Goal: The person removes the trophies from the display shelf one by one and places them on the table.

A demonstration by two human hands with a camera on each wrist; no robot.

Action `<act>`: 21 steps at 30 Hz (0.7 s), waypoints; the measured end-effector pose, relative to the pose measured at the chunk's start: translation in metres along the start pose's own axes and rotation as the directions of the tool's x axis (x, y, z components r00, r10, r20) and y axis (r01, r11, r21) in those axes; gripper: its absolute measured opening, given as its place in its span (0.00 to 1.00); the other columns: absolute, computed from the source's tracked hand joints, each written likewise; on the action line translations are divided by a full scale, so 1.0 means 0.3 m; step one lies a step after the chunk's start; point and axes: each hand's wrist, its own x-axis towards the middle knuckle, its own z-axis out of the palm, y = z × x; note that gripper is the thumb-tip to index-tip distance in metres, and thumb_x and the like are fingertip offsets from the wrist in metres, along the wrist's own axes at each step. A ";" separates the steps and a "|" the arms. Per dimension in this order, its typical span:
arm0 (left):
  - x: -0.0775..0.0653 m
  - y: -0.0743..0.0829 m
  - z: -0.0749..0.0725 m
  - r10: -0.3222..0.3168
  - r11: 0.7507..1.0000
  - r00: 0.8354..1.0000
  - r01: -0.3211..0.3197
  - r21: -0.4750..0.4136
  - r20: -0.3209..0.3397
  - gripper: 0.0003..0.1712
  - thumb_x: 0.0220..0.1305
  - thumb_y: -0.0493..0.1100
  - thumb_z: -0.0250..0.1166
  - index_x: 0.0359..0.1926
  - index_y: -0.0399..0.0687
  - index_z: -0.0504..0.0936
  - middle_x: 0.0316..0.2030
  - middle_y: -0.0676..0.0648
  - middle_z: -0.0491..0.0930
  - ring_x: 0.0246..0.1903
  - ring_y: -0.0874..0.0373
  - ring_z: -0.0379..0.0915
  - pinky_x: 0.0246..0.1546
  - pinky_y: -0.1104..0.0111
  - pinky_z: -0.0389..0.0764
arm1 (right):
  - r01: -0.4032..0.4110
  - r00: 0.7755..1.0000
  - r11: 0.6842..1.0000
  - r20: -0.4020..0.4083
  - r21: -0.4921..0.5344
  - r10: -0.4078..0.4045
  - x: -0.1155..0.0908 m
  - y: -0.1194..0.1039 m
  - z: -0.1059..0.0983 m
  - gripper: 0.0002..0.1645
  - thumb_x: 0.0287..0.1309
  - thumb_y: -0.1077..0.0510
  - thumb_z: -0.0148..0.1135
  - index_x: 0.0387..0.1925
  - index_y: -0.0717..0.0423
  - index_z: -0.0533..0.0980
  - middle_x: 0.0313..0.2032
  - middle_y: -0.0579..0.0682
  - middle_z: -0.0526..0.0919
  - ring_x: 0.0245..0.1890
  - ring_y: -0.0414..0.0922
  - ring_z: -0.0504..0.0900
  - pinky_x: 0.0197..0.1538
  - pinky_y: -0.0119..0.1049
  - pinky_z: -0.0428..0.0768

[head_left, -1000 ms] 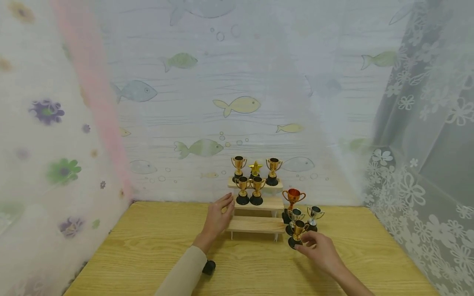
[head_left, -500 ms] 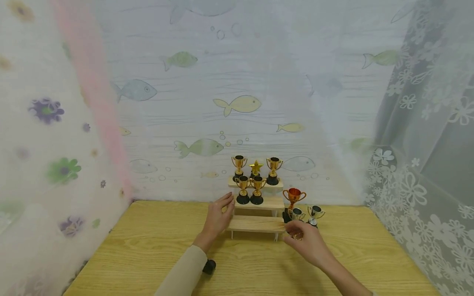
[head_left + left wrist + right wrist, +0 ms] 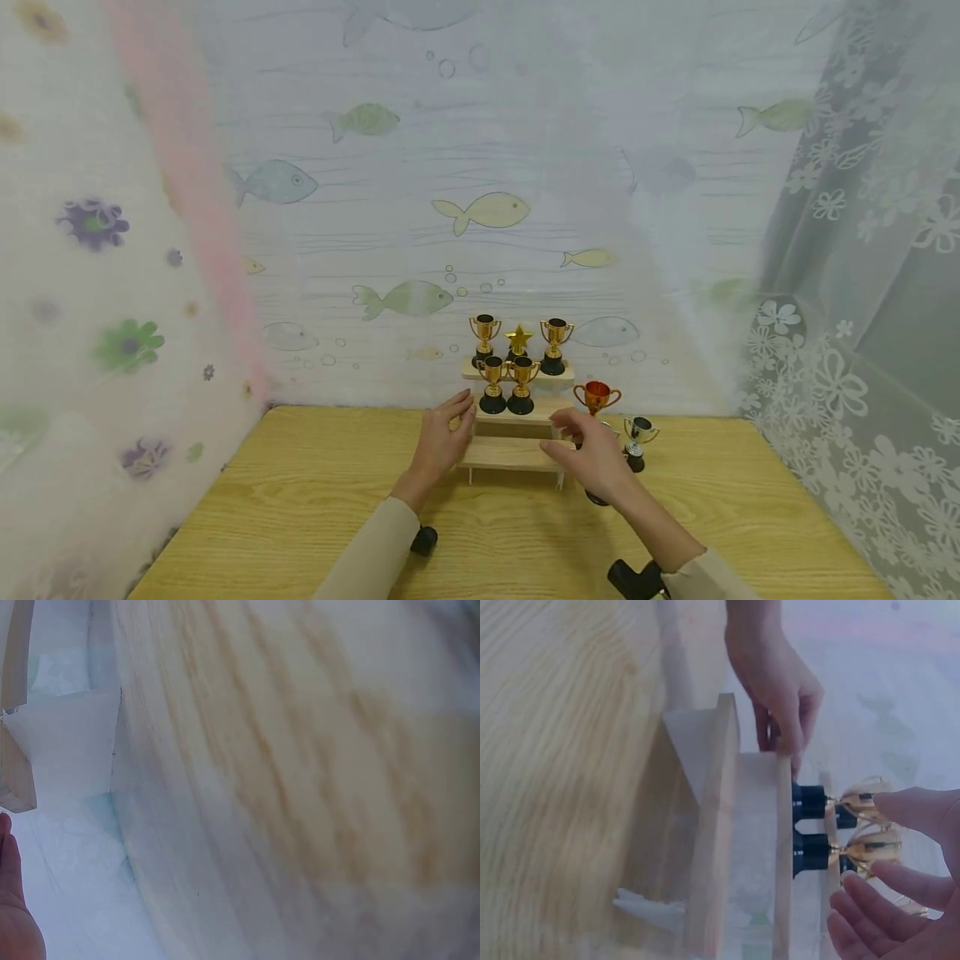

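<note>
A small wooden three-tier stand [image 3: 517, 454] stands on the table. Two gold trophy cups [image 3: 492, 387] are on its middle step, and two gold cups flank a gold star trophy [image 3: 519, 340] on top. My left hand [image 3: 442, 442] touches the stand's left end with fairly straight fingers. Over the stand's right end, my right hand [image 3: 596, 458] has thumb and fingers apart with nothing between them. In the right wrist view, those fingers [image 3: 870, 915] appear in front of the gold cups. A trophy's black base [image 3: 597, 498] shows on the table below the right hand, the rest hidden.
Right of the stand are an orange trophy cup [image 3: 597, 396] and a silver cup [image 3: 638, 433]; another silver cup is mostly hidden by my hand. The wood-grain table [image 3: 300, 500] meets a fish-print curtain [image 3: 375, 233] behind. A black device [image 3: 637, 579] is by my right sleeve.
My right hand has moved up and left, from the front gold trophy cup to the stand's right end. That cup's base stays on the table. The left hand keeps its place.
</note>
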 end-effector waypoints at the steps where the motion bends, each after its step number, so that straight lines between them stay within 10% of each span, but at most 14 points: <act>1: 0.000 0.000 0.000 0.002 1.000 1.000 -0.002 -0.001 0.000 0.18 0.74 0.40 0.62 0.55 0.30 0.84 0.60 0.37 0.80 0.59 0.42 0.79 0.60 0.49 0.78 | -0.001 1.000 1.000 -0.002 0.001 0.001 0.009 -0.002 0.004 0.24 0.61 0.54 0.73 0.56 0.58 0.80 0.50 0.53 0.84 0.52 0.56 0.81 0.57 0.53 0.80; 21: -0.005 -0.003 0.002 -0.006 1.000 1.000 0.006 -0.009 0.008 0.19 0.74 0.41 0.63 0.56 0.31 0.84 0.61 0.35 0.79 0.60 0.41 0.78 0.61 0.49 0.77 | -0.064 0.998 0.997 -0.025 0.035 0.065 0.136 0.015 0.075 0.28 0.64 0.56 0.69 0.63 0.61 0.75 0.59 0.62 0.78 0.56 0.59 0.77 0.55 0.57 0.79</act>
